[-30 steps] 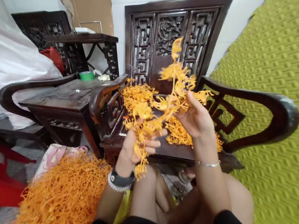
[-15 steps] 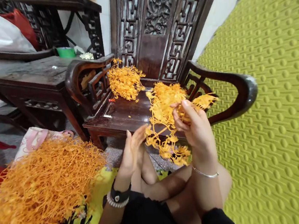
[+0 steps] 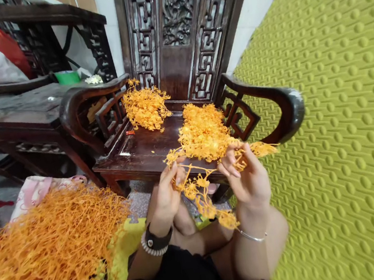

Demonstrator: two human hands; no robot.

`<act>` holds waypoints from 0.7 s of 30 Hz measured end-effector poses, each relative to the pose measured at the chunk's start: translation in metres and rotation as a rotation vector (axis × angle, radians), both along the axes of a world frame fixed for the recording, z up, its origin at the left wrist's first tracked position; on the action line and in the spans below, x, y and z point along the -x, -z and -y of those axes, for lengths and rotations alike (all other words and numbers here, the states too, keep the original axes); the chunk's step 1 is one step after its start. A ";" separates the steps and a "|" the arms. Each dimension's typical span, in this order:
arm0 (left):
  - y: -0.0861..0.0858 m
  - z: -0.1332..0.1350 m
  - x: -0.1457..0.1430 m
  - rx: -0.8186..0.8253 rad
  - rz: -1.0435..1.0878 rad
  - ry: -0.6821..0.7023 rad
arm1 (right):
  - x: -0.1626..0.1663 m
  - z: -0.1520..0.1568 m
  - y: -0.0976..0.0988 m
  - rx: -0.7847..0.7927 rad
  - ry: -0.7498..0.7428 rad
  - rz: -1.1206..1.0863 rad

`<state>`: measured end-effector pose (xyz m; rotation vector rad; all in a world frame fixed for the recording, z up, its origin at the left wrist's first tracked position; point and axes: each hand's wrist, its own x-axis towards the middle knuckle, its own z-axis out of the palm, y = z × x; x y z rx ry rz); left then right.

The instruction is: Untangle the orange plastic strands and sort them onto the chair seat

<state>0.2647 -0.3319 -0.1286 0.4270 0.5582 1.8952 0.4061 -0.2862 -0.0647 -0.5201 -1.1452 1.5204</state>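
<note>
Between my hands stretches an orange plastic branch piece point(image 3: 202, 182) with thin stems and small flower-like clusters; its lower end hangs above my legs. My left hand point(image 3: 168, 189) pinches its left side, thumb against fingers. On the other side, my right hand point(image 3: 248, 175) has its fingers closed round the stems, and a fringed orange end sticks out past them to the right. Just beyond my hands, a heap of the same orange pieces point(image 3: 203, 131) lies on the dark wooden chair point(image 3: 147, 152). A second orange heap point(image 3: 146, 106) rests at the seat's back left.
A large pile of stringy orange pieces point(image 3: 58, 239) rises at the lower left, beside a pink and white bag point(image 3: 37, 192). A dark side table point(image 3: 27, 103) with a green tape roll point(image 3: 67, 77) stands left of the chair. Yellow-green bumpy matting point(image 3: 345, 137) covers the right side.
My left hand has gone from fingers outstretched to pinching the branch piece. My right hand has lowered, and the piece now spans both hands. The view has shifted slightly to the right.
</note>
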 end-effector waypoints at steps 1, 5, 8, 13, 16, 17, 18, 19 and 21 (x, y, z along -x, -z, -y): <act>0.002 -0.002 -0.002 0.005 0.092 0.023 | 0.000 -0.001 0.000 -0.001 0.021 -0.029; 0.009 -0.009 -0.006 0.023 0.271 0.103 | 0.000 -0.002 0.002 -0.018 0.010 -0.040; 0.010 -0.010 -0.002 -0.002 0.245 0.252 | -0.011 -0.006 0.009 0.067 -0.116 -0.048; 0.004 -0.011 0.005 -0.085 0.050 0.574 | -0.046 -0.021 0.027 0.177 -0.336 -0.058; 0.006 -0.022 0.008 -0.092 0.038 0.525 | -0.056 -0.026 0.025 0.153 -0.252 -0.099; 0.010 -0.026 0.008 -0.084 0.058 0.457 | -0.056 -0.026 0.022 0.151 -0.197 -0.104; 0.015 -0.028 0.008 -0.074 0.065 0.390 | -0.056 -0.025 0.017 0.154 -0.151 -0.104; 0.021 -0.028 0.009 -0.062 0.059 0.329 | -0.056 -0.024 0.013 0.158 -0.118 -0.098; 0.034 -0.024 0.012 -0.054 -0.012 0.294 | -0.057 -0.020 0.007 0.166 -0.083 -0.074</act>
